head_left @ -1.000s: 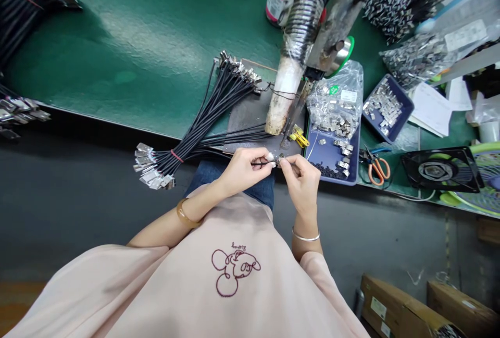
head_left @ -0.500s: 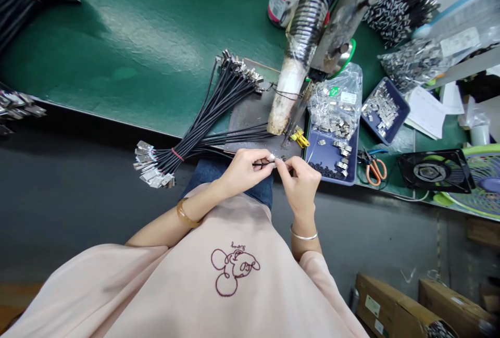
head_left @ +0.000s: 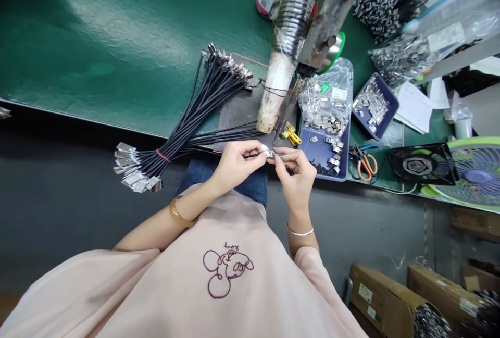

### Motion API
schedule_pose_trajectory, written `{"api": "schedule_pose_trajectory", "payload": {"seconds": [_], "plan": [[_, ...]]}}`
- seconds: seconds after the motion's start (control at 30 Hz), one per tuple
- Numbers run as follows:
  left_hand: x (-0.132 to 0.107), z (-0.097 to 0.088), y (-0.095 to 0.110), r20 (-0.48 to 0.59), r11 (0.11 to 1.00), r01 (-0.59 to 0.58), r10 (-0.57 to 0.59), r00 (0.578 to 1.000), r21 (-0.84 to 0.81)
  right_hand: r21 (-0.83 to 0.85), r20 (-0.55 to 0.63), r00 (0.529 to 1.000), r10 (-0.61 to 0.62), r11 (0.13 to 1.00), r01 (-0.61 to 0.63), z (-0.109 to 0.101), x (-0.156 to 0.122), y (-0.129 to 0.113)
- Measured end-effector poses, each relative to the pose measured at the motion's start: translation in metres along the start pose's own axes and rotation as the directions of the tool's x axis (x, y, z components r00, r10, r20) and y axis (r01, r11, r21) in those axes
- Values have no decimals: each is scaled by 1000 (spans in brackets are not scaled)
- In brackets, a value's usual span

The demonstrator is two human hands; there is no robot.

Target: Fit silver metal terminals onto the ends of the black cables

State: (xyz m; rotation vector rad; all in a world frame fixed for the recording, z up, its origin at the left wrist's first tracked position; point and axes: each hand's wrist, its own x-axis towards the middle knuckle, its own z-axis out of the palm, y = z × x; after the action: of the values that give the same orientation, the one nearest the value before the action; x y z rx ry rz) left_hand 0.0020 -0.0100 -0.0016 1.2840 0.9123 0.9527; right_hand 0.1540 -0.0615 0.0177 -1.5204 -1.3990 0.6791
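My left hand (head_left: 237,165) is closed in a pinch on a thin black cable (head_left: 250,156), close to the cable's end; something white covers one of its fingertips. A small shiny metal connector piece (head_left: 272,154) shows between the fingertips of both hands. My right hand (head_left: 296,172) pinches this piece from the other side, thumb and forefinger together. Behind my left hand lies a bundle of black cables (head_left: 183,114) with metal connectors at its ends, tied by a red band (head_left: 163,156). Loose cables run from the bundle under a white-tipped fume hose (head_left: 270,101).
Right of my hands, a blue tray (head_left: 344,163) holds metal shells, small black parts and a plastic bag (head_left: 326,93). Beyond are a smaller tray (head_left: 391,99), orange-handled pliers (head_left: 367,167), a black fan (head_left: 422,165) and a yellow tool (head_left: 291,135). Cardboard boxes (head_left: 385,296) stand on the floor.
The view has shifted slightly, so the bench things sit further left. The shiny metal piece shows more plainly between my fingertips, and my right fingers have changed position a little.
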Motion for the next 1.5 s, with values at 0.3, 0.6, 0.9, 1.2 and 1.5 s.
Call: {"api": "schedule_pose_trajectory", "payload": {"seconds": [0.3,0.6,0.9,1.2,1.5], "plan": [[3,1,2,-28,995,9,-7,1000,97,22,2,999,35,999,-35,1,3,-3],[1,-4,-2,93,999,2,-7,996,53,-555,-205,978,37,819,-147,-91,4,15],[2,-5,-4,75,996,-6,-1,997,94,-680,16,988,153,726,-101,-94,33,44],[0,-3,-3,9,996,-4,3,1000,92,-48,-22,985,170,984,-171,-31,5,-1],[-2,-5,-4,33,994,3,-7,999,107,-29,48,986,160,987,-159,-3,6,11]]}}
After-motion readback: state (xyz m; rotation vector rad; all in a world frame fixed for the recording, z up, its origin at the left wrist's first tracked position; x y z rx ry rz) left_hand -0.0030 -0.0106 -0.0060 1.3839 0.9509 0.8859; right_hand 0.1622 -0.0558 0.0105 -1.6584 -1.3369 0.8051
